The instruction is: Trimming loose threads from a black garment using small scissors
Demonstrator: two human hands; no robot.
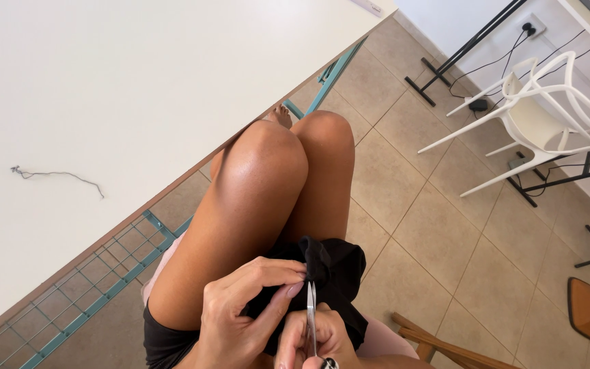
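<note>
Your left hand [237, 318] pinches the black cloth [336, 273] between closed fingers [288, 280]. Your right hand [312, 342] grips small scissors [311, 314], blades touching the cloth beside those fingers.

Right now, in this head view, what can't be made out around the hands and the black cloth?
- Small silver scissors: handles cut off by the bottom edge; whether the blades grip any thread is too small to tell.
- Right hand: mostly below the frame edge.
- Black fabric piece: the spot being worked is hidden by the left hand fingers.
- Thin grey thread on the white table: too small to detail.
</note>
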